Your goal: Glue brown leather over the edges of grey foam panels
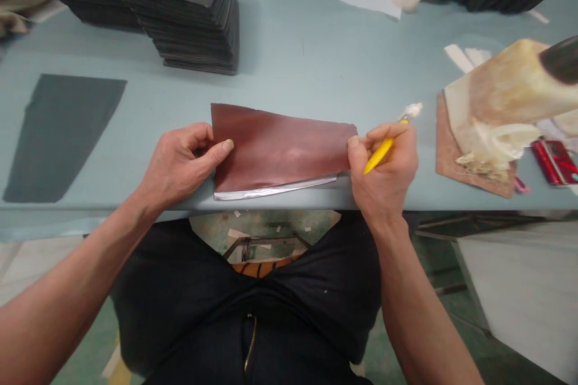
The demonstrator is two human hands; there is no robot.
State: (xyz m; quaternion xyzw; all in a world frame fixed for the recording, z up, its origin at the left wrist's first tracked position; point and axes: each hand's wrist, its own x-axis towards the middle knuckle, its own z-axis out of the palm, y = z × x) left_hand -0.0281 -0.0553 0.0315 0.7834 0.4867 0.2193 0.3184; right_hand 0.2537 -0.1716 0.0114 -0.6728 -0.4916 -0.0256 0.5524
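Note:
A reddish-brown sheet, perhaps leather, is held by both its short ends just over the table's front edge. My left hand pinches its left end, thumb on top and fingers behind. At the right end, my right hand grips the sheet's edge between thumb and fingers. The same hand also holds a yellow-handled brush, whose tip carries a white, pasty clump. Along the sheet's lower edge shows a whitish strip; whether it is joined to the sheet I cannot tell.
Tall stacks of dark pieces stand at the back left. A single dark green-grey piece lies flat at left. On the right, a glue-crusted container rests on a brown board, near a red object. White scraps lie behind.

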